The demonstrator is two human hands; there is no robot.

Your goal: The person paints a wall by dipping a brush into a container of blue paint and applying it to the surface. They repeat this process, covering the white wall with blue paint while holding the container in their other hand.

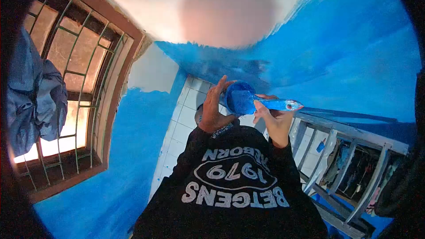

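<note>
A round blue paint cup point(229, 100), wet with blue paint inside, is in front of my chest. My left hand point(214, 108) curves around the cup's left side, thumb below and fingers by the rim. A blue-smeared paintbrush point(283, 104) lies across the cup, its head over or in the opening. Its handle points right and ends in a whitish, red-tipped end. My right hand point(273, 121) grips this handle, the thumb on top and the other fingers partly hidden behind it.
Ahead, the wall point(336, 48) is partly blue, with a white part bearing a round shadow. On the left is a barred window point(82, 75) with dark cloth point(37, 93) hanging on it. A metal ladder point(345, 141) stands at the right, above white floor tiles point(186, 106).
</note>
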